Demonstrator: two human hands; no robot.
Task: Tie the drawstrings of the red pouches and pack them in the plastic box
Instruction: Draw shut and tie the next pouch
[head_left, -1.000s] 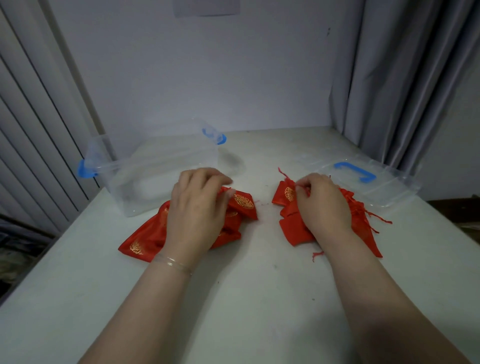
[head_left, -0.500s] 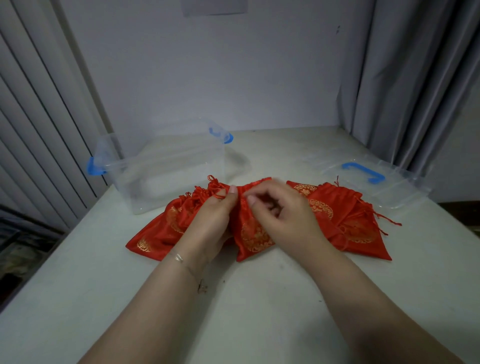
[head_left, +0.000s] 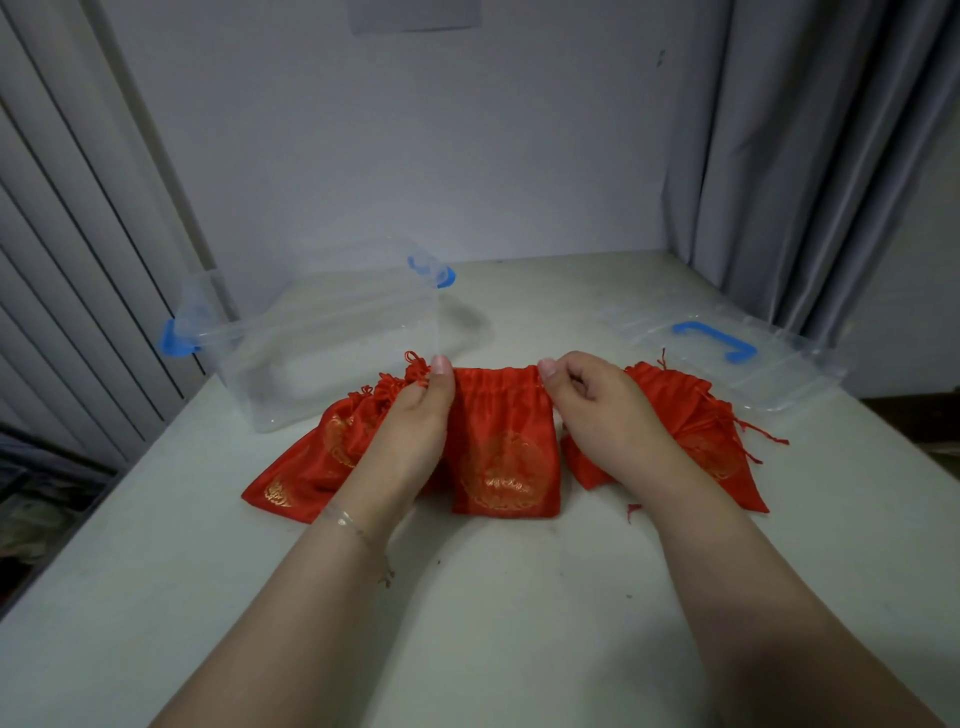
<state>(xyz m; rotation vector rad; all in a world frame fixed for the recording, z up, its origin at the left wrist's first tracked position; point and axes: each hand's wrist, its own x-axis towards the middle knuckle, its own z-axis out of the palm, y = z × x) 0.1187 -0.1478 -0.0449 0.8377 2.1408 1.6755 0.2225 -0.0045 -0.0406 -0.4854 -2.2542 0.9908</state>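
Surface layout, pouches and box

Red satin drawstring pouches (head_left: 506, 447) centre on pale surface (head_left: 519, 597); clear plastic box (head_left: 322, 343) behind-left; clear plastic lid (head_left: 727, 348) behind-right.

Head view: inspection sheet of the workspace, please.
Surface: pale table, small dark specks, a red thread scrap.
Job's things: centre pouch flat, mouth still open; pouch pile left; pouch pile right; box open, no pouches seen inside.
Clutter: lid lying right of the pouches.
Grips: left hand and right hand each pinch a top corner of the centre pouch.
Cables: nothing seen.
Surroundings: wall behind, curtain right, blinds left.
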